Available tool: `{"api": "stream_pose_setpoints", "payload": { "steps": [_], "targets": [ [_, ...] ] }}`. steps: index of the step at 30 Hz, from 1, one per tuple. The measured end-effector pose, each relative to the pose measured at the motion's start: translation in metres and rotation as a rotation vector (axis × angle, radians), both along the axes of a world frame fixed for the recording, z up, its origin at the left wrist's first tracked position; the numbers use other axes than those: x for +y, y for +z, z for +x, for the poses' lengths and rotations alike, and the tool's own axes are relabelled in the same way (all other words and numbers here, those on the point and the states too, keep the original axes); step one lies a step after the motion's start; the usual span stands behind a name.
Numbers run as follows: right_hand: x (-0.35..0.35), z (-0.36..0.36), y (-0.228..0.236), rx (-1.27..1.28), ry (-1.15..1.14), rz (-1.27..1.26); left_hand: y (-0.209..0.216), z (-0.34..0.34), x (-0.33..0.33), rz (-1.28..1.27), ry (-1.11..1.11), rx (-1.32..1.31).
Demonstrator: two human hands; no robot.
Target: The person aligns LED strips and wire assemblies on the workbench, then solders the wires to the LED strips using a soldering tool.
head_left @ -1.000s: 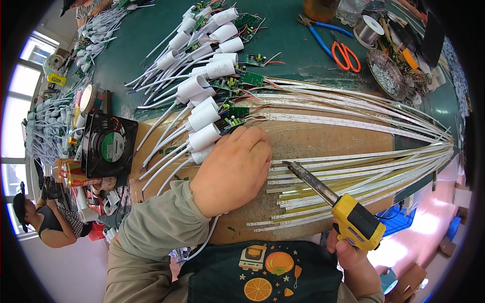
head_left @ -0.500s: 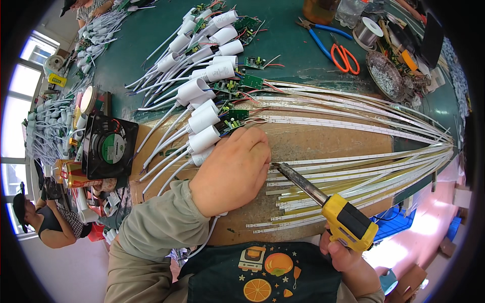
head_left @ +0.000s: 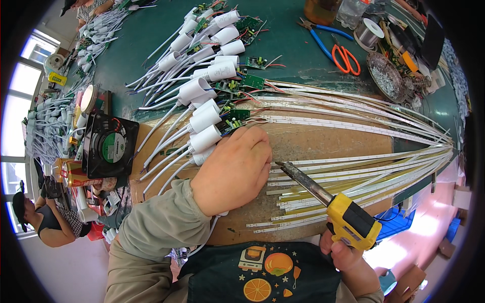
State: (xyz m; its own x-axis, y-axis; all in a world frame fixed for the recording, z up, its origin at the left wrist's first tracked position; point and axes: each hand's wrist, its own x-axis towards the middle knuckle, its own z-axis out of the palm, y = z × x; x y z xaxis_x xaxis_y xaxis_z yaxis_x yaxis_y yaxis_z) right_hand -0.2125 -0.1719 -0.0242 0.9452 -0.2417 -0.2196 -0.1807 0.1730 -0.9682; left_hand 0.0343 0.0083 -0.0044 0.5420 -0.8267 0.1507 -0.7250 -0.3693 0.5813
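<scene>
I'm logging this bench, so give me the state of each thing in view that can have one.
Left hand: fingers curled down, grip hidden
Right hand: closed around soldering iron
Soldering iron: held, tip near left hand, heat not visible
Upper white strips: some wired to circuit boards
Lower white strips: most left ends free
Pliers: lying, handles spread
Scissors: lying, unheld
Fan: spinning or not, unclear
Spool: wire wound on

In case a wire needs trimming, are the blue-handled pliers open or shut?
Open: the blue-handled pliers lie with their two handles spread apart in a wide V.
</scene>
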Motion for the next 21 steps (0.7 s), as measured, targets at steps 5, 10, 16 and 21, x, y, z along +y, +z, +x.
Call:
{"api": "stream_pose_setpoints", "payload": {
  "steps": [5,10,16,21],
  "targets": [
    [0.002,0.002,0.007,0.055,-0.073,0.123,0.000,0.001,-0.001,-0.001,-0.005,0.012],
    [-0.001,0.010,0.008,-0.040,-0.203,0.038,0.001,0.000,-0.001,-0.006,0.007,0.007],
    [-0.021,0.024,0.005,-0.198,-0.293,0.106,0.000,-0.001,0.000,-0.017,0.005,0.015],
    [-0.021,0.026,-0.002,-0.208,-0.316,0.130,0.001,-0.002,-0.001,-0.022,0.006,0.009]
  ]
}}
